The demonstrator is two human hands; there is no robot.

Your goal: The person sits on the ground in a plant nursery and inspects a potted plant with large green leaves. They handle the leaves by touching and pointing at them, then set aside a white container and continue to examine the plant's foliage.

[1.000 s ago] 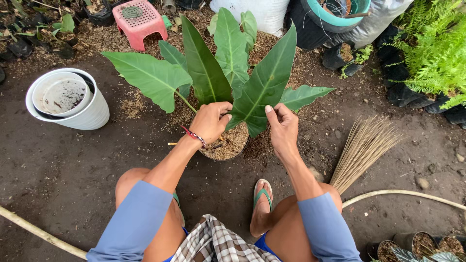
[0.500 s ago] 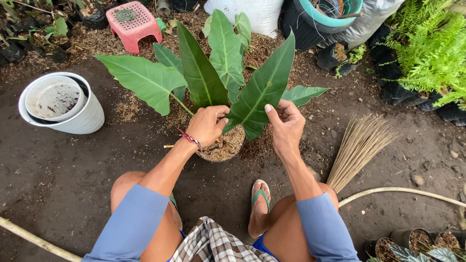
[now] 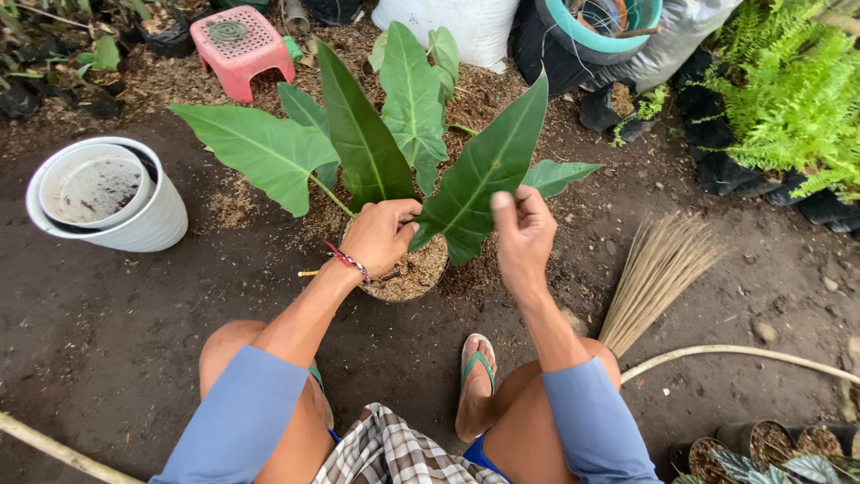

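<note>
Crouching over dark soil (image 3: 107, 341), with a big-leaved plant (image 3: 412, 134) in a small pot (image 3: 417, 273) between the knees. Beside it, a white bucket (image 3: 107, 197), a broom (image 3: 658, 269), a pink stool (image 3: 240, 40). Left hand (image 3: 381, 235) closed around the stems at the pot's rim. Right hand (image 3: 524, 235) now lifted a little higher than a second ago — fingers loosely curled, touching a leaf's edge.

Dark bare soil ground (image 3: 107, 341), ferns (image 3: 788, 99) at right edge, soft daylight
</note>
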